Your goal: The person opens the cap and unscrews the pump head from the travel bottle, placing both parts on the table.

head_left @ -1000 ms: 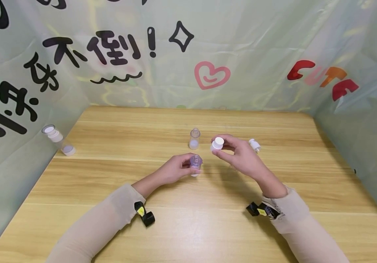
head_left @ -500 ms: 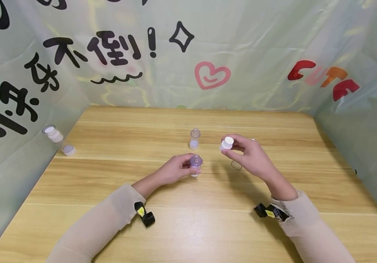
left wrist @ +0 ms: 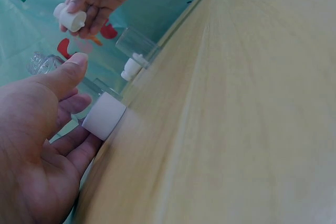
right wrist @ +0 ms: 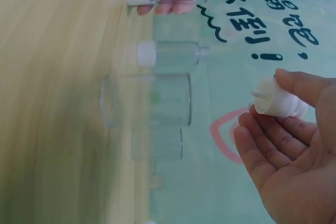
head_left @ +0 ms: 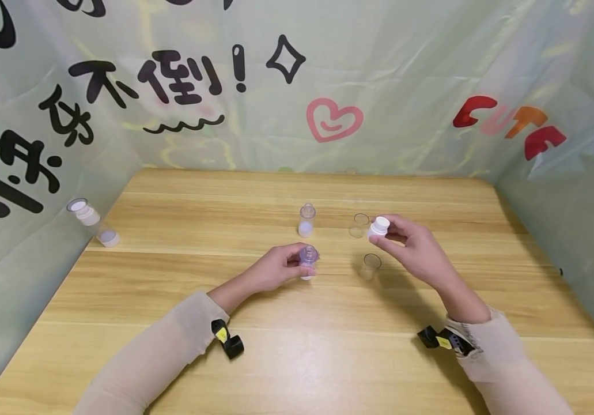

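Observation:
My left hand (head_left: 275, 268) holds a clear bottle (head_left: 309, 255) upright on the table; its neck is threaded and its white base (left wrist: 105, 116) shows in the left wrist view. Off to the right, above the table, my right hand (head_left: 421, 249) pinches a white pump top (head_left: 378, 227) between thumb and fingers. In the right wrist view a small stem sticks out of the pump top's (right wrist: 274, 98) hollow underside. Just beyond the left hand stands a second uncapped bottle (head_left: 306, 221). Two clear cylindrical covers (head_left: 371, 266) stand on the table near the right hand.
At the table's left edge stands a bottle (head_left: 93, 223) with its white pump and clear cover on. Another white pump top (left wrist: 131, 68) lies on the table, hidden behind the right hand in the head view. A printed curtain (head_left: 405, 69) encloses the wooden table (head_left: 297, 357).
My right hand has moved rightward with the pump top, away from the left hand, bringing the clear covers into sight. The left hand and its bottle have stayed in place.

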